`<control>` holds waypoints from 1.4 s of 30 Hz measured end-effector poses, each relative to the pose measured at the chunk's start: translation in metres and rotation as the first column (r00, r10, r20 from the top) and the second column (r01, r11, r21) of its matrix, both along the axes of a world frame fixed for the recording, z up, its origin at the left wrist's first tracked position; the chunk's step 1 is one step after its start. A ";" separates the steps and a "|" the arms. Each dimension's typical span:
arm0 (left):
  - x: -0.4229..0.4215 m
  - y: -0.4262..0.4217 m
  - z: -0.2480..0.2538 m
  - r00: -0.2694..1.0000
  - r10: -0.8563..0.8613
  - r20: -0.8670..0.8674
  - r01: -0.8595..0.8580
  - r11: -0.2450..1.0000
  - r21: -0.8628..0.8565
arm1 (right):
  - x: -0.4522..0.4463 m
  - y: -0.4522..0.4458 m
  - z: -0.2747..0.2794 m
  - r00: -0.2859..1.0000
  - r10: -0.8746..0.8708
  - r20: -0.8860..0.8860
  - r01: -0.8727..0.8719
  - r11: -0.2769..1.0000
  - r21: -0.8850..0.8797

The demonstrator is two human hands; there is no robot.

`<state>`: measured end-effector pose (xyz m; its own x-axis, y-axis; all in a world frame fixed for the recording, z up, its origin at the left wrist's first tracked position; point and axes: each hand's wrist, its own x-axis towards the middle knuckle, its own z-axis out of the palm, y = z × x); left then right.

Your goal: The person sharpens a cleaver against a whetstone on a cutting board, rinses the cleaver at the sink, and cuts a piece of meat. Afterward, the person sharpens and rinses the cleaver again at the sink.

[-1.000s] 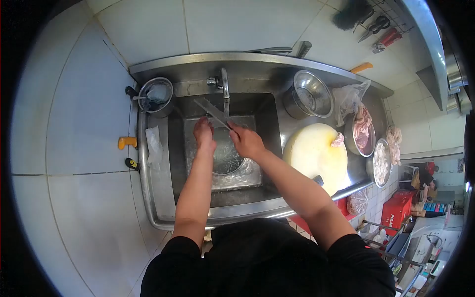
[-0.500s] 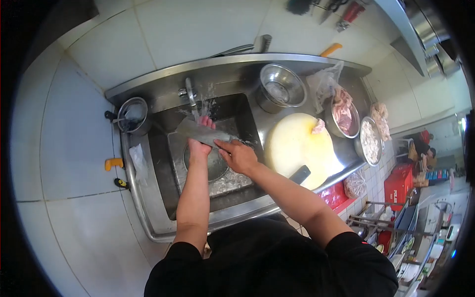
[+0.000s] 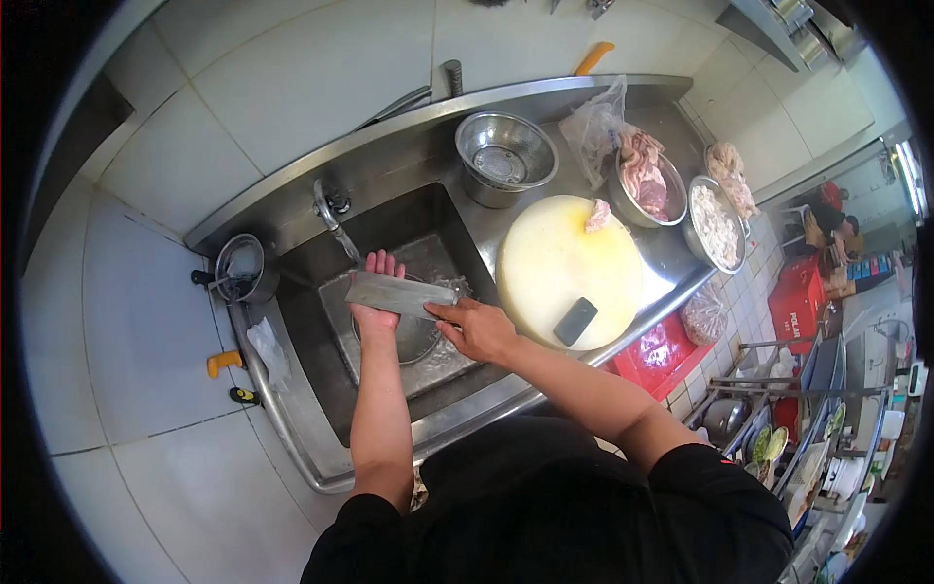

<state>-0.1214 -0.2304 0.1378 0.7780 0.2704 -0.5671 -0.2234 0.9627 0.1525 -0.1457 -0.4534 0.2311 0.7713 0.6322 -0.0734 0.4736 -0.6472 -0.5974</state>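
Above the sink basin (image 3: pixel 316 346), my right hand (image 3: pixel 480 329) is closed on the near end of a cleaver (image 3: pixel 404 295). Its wide grey blade lies flat across the palm of my left hand (image 3: pixel 377 316). That hand is turned up, with its fingers stretched out past the blade. Water runs from the faucet (image 3: pixel 329 209) just beyond my left fingertips. The cleaver's handle is mostly hidden by my right hand. Under the blade, a round metal vessel (image 3: pixel 420 352) in the basin is partly covered.
Right of the sink, a round cutting board (image 3: pixel 545 253) carries a dark rectangular block (image 3: pixel 575 321) and a meat piece (image 3: pixel 597 216). Behind it stand a metal colander (image 3: pixel 506 156), a bowl of meat (image 3: pixel 652 185) and a bowl of pale pieces (image 3: pixel 715 229). A metal pot (image 3: pixel 245 273) stands left.
The cleaver has tilted from splashing under the stream to lying flatter across my left palm, and the splashing has dropped. The whole view has shifted and turned slightly.
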 end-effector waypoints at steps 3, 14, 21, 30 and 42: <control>0.000 -0.005 0.002 0.996 -0.014 0.086 0.011 1.000 0.027 | -0.005 -0.011 0.000 0.999 -0.037 -0.030 0.037 0.999 0.015; 0.022 0.045 -0.036 0.987 -0.153 0.052 0.130 0.945 0.299 | -0.011 -0.054 0.028 0.976 -0.216 0.040 0.209 0.969 0.129; 0.054 0.102 -0.072 0.889 0.095 -0.448 0.210 0.785 0.583 | -0.026 -0.181 0.049 0.834 -0.552 -0.013 0.550 0.829 0.098; 0.001 -0.256 0.048 0.727 -0.334 -0.599 0.289 -0.643 0.709 | -0.108 -0.331 0.028 0.511 -0.858 0.051 0.856 0.503 -0.122; -0.053 -0.171 0.093 0.548 -0.247 -0.799 0.448 -0.721 0.529 | -0.052 -0.416 0.051 0.874 -0.456 0.169 0.486 0.801 -0.349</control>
